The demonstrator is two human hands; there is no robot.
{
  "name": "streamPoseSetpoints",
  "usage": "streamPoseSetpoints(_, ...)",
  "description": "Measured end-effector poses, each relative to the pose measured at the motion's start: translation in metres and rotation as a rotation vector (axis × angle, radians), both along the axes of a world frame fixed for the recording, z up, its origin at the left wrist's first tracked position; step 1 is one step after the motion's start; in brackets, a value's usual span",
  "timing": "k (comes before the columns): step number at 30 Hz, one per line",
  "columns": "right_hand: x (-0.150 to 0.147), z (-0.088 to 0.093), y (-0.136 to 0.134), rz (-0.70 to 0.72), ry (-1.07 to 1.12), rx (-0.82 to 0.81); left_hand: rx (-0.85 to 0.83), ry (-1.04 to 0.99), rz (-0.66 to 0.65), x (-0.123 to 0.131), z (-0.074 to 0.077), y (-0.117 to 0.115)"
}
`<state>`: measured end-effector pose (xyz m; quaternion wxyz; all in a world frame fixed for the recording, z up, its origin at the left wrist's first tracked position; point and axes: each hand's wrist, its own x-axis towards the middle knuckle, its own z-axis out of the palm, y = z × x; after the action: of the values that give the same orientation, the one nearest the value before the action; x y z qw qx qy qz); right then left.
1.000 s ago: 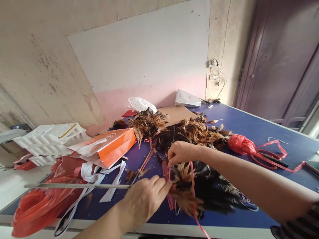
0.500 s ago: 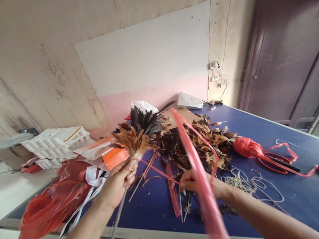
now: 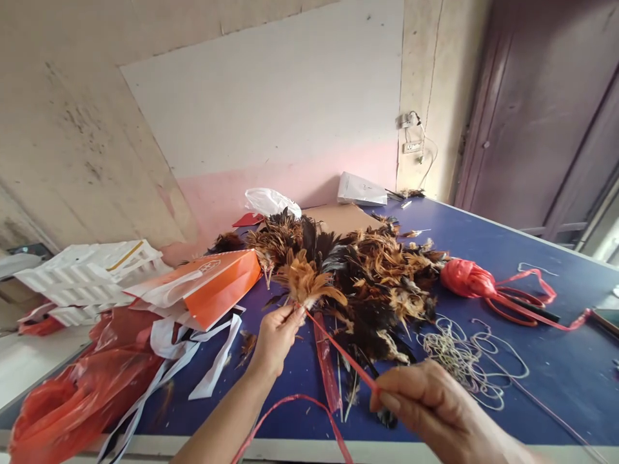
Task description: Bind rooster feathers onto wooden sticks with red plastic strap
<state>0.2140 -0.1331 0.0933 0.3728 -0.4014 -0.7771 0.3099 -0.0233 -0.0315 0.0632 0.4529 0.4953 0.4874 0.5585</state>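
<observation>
My left hand [image 3: 276, 335] is closed around the base of a small bunch of tan and black feathers [image 3: 309, 283], held upright above the blue table [image 3: 570, 361]. A red plastic string [image 3: 341, 351] runs taut from that base down to my right hand [image 3: 425, 399], which pinches it near the table's front edge. More of the string loops below, between my arms. A big heap of brown and black feathers [image 3: 377, 270] lies just behind the bunch.
An orange paper bag [image 3: 217, 290], white plastic trays [image 3: 82, 274] and red plastic bags [image 3: 72, 393] crowd the left. A red string ball [image 3: 467, 278] and loose white twine [image 3: 464, 351] lie right of the heap. Cardboard [image 3: 338, 218] and a white packet [image 3: 360, 189] sit by the wall.
The feather bunch came up off the table in my left hand. My right hand swung the red string round and now pulls it taut toward the front edge.
</observation>
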Motion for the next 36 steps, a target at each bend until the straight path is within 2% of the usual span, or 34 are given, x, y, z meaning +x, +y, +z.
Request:
streamPoseSetpoints(5, -0.017, 0.004, -0.01, 0.026, 0.039, 0.113, -0.053, 0.003, 0.04, 0.005, -0.01, 0.007)
streamPoseSetpoints(9, -0.016, 0.005, -0.011, 0.028, 0.03, 0.1, -0.086, -0.017, 0.039, 0.001, -0.013, 0.005)
streamPoseSetpoints(12, -0.009, 0.005, -0.01, 0.093, -0.027, 0.015, -0.099, -0.065, 0.037, 0.001, -0.01, 0.002)
streamPoseSetpoints(15, 0.005, 0.001, -0.008, 0.182, -0.117, -0.128, -0.123, -0.19, 0.008, 0.003, -0.001, 0.001)
streamPoseSetpoints(18, 0.028, -0.009, 0.002, 0.224, -0.21, -0.285, -0.181, -0.352, -0.139, 0.003, 0.013, 0.005)
streamPoseSetpoints(20, 0.047, -0.017, 0.016, 0.174, -0.244, -0.334, -0.207, -0.484, -0.247, 0.001, 0.021, 0.012)
streamPoseSetpoints(23, 0.072, -0.027, 0.041, -0.156, -0.224, -0.206, -0.24, -0.713, -0.359, -0.004, 0.024, 0.025)
streamPoseSetpoints(25, 0.081, -0.029, 0.054, -0.357, -0.209, -0.098, -0.276, -0.833, -0.404, -0.01, 0.019, 0.035)
streamPoseSetpoints(27, 0.079, -0.026, 0.064, -0.423, -0.2, -0.048, -0.315, -0.919, -0.435, -0.016, 0.008, 0.045)
streamPoseSetpoints(32, 0.042, -0.011, 0.085, -0.314, -0.227, 0.058, -0.372, -1.111, -0.472, -0.032, -0.024, 0.059)
streamPoseSetpoints(36, 0.003, -0.005, 0.115, -0.247, -0.346, 0.156, -0.392, -1.18, -0.446, -0.041, -0.033, 0.061)
